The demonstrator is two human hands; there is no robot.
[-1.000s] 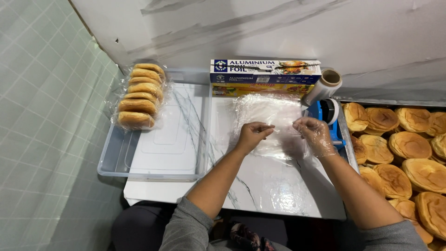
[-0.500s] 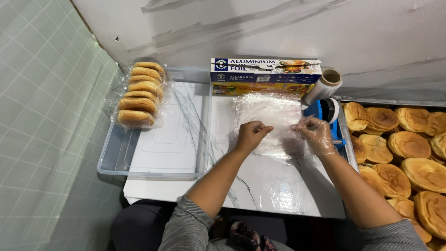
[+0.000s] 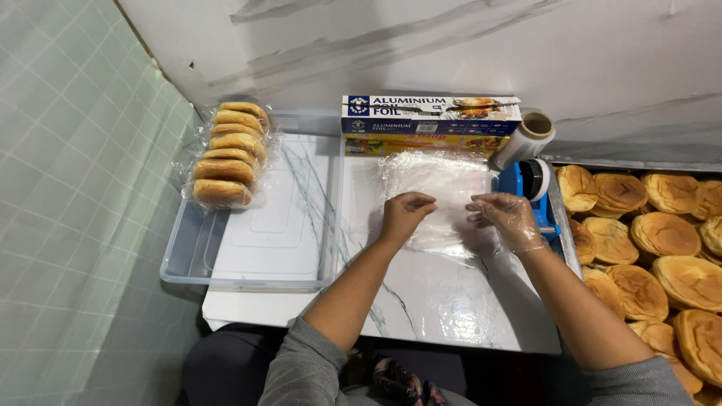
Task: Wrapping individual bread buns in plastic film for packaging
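On the marble-patterned table (image 3: 444, 301), toward its back edge and just in front of the long foil box (image 3: 430, 114), a sheet of clear plastic film (image 3: 436, 184) is spread flat. From the head view it is judged very light, limp and clingy, prone to wrinkling and to sticking to itself; it is probably best taken by its near edge or corners, with a light pinch. The left hand (image 3: 406, 214) is seen bare, its fingers curled loosely down onto the film's near left part, pressing rather than clearly gripping. The right hand (image 3: 505, 218), covered by a thin clear glove, is laid with fingers half bent on the film's near right edge. Both forearms are stretched forward from the table's front edge, wrists low. A film roll (image 3: 525, 137) and blue dispenser (image 3: 526, 180) are seen at the right edge, a clear tray (image 3: 248, 271) with bagged buns (image 3: 227, 154) at the left, loose buns (image 3: 654, 248) beyond the right.
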